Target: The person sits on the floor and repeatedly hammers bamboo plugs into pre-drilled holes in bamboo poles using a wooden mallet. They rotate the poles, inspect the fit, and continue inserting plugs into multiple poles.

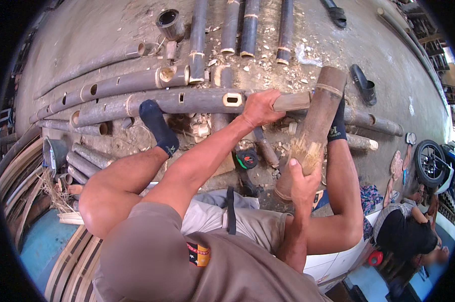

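Bamboo section (315, 128), upright at centre right, braced by a socked foot (337, 126) | left hand (260, 107) closed around a wooden tool (291, 101) at its upper end | right hand (304, 182) gripping its splintered lower part | bamboo poles (137, 83) across the floor (86, 30), upper left

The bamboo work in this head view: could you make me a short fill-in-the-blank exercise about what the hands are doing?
1. The left hand grips a flat wooden piece lying across the long bamboo ____.
2. The right hand holds the short bamboo section near its ____ end.
3. Both feet wear dark ____.
4. A tape measure lies on the ____ between the legs.

Missing words: pole; frayed; socks; ground
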`<state>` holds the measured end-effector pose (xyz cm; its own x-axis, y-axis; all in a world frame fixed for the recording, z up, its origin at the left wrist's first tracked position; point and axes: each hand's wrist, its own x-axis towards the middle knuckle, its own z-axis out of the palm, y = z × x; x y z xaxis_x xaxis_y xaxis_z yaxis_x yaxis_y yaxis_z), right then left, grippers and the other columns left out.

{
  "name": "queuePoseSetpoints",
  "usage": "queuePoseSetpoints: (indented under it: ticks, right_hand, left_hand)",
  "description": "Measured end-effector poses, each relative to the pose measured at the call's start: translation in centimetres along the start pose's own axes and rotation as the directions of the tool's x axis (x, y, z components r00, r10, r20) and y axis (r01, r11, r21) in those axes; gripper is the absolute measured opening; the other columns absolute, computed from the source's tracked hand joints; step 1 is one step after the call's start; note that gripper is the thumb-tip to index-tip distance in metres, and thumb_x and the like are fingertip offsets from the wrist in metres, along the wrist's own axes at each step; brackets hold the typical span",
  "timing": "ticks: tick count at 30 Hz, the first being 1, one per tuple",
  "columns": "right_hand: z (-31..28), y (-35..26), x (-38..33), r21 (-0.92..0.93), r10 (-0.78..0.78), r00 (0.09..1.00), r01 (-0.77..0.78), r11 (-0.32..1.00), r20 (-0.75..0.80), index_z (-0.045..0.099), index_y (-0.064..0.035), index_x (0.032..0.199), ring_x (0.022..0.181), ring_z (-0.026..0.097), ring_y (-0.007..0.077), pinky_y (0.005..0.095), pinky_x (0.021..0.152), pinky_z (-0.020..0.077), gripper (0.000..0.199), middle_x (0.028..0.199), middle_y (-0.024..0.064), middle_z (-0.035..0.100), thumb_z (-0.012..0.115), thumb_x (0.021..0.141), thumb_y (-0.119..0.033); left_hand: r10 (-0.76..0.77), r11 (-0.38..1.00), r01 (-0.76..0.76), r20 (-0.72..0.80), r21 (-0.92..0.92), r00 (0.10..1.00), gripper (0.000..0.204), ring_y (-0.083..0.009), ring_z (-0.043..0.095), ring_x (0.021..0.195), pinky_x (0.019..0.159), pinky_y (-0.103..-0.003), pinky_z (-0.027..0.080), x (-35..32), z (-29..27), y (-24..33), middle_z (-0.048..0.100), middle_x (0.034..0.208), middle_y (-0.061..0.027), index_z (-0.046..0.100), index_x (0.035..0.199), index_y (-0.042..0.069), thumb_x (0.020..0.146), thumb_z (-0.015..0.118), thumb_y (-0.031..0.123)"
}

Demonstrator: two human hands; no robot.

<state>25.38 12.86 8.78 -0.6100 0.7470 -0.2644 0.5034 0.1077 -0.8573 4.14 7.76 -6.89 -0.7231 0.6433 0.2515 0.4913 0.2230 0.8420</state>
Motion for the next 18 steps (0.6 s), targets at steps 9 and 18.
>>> queuePoseSetpoints:
  ticks: [9, 18]
  right_hand:
    - [-0.8, 1.1, 2.0, -0.032, -0.061, 0.985, 0.057, 0.998, -0.163, 0.040, 0.0042, 0.155, 0.123, 0.061, 0.0263, 0.0370, 0.106, 0.0487, 0.070, 0.138, 0.0192, 0.061, 0.070, 0.095, -0.013]
    - [-2.4, 0.5, 3.7, -0.146, 0.096, 0.978, -0.124, 0.981, -0.187, 0.050, 0.0023, 0.146, 0.108, 0.066, 0.0268, 0.0340, 0.097, 0.0526, 0.058, 0.123, 0.0183, 0.066, 0.070, 0.097, -0.023]
  left_hand:
    - [-0.031, 0.999, 0.032, -0.014, 0.040, 0.999, 0.035, -0.0355, 0.069, 0.084, 0.073, -0.046, 0.057, 0.4, 0.1, 0.3, 0.068, 0.089, -0.0115, 0.066, 0.094, 0.010, 0.070, 0.083, 0.028]
    - [-0.070, 0.992, 0.068, 0.024, 0.104, 0.997, 0.034, -0.0359, 0.070, 0.085, 0.073, -0.047, 0.057, 1.2, -0.3, 0.9, 0.070, 0.091, -0.0105, 0.066, 0.094, 0.011, 0.071, 0.083, 0.030]
